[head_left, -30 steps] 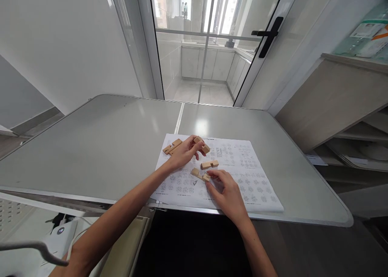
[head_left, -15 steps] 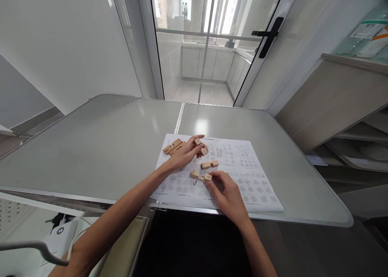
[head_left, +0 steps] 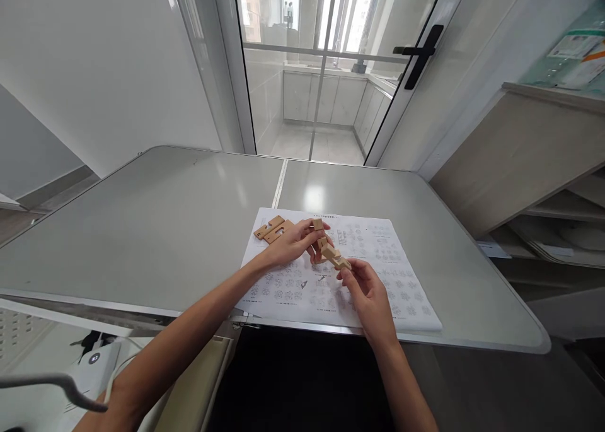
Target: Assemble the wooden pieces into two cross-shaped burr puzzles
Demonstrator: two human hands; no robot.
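Observation:
My left hand (head_left: pixel 297 241) is closed around a notched wooden puzzle block (head_left: pixel 317 224), whose ends stick out past the fingers. Between the fingertips of my right hand (head_left: pixel 371 293) is a second notched wooden block (head_left: pixel 335 257), held tilted above the paper. Its far end meets or overlaps the left-hand block; whether they touch I cannot tell. Just beneath, part of another wooden piece shows, mostly hidden by the hands. Two flat wooden pieces with cut-outs (head_left: pixel 269 227) lie side by side left of my left hand.
Under the hands lies a white sheet (head_left: pixel 406 280) printed with small diagrams, on a grey table (head_left: pixel 189 230). A glass door (head_left: pixel 326 104) stands beyond the table. Shelves (head_left: pixel 529 167) rise at the right. At lower left are a white device (head_left: pixel 97 362) and a cable.
My right hand has lifted its block off the paper and moved up and right, bringing it to the left-hand block. My left hand has shifted slightly down and turned its block.

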